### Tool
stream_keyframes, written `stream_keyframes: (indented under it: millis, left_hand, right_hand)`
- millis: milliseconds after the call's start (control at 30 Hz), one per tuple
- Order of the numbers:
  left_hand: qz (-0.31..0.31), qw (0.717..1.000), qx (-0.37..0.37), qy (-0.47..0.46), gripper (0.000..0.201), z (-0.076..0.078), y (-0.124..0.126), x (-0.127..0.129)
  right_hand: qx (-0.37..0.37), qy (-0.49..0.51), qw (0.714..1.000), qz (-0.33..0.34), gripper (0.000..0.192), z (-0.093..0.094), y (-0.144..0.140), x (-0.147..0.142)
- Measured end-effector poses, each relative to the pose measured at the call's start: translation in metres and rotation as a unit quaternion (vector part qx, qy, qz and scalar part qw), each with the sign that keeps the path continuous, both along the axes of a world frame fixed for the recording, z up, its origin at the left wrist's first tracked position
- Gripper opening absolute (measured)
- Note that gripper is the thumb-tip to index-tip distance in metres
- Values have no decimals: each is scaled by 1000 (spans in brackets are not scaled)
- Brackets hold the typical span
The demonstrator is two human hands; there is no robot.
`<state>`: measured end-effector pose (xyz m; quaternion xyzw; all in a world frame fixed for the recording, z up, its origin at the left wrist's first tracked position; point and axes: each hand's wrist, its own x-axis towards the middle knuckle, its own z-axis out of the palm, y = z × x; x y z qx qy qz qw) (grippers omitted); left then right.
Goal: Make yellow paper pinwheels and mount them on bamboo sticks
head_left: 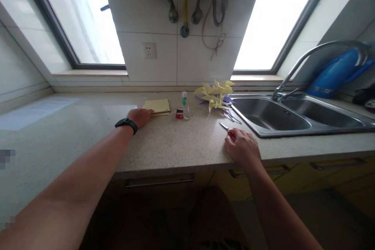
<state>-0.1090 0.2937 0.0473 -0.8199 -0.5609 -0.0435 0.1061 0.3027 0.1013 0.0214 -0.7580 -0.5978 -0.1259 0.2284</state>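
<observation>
Two hands on countertop | left hand laid flat, fingertips touching yellow paper stack | right hand curled over red-handled scissors beside sink

Speckled countertop with yellow paper

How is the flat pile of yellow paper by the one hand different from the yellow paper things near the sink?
The yellow paper stack lies flat and square-edged on the counter; the paper pinwheels are folded, with points sticking up and out. The left hand touches the stack, while no hand touches the pinwheels. The stack looks all yellow; some purple shows under the pinwheels. Both share the same pale yellow colour and rest on the counter.
</observation>
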Motion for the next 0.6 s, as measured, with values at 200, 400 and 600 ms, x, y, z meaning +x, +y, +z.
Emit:
stream_keyframes:
  millis: [200,400,600]
  left_hand:
    - [-58,998,7,5,30,11,-35,-9]
    - [-170,985,9,1,37,19,-112,-22]
    - [-260,964,-15,-47,37,10,-160,-31]
  right_hand:
    - [5,-2,1000,11,30,-2,-1,1]
    - [12,-7,1000,18,29,-1,-1,0]
    - [19,-14,1000,15,30,-3,0,3]
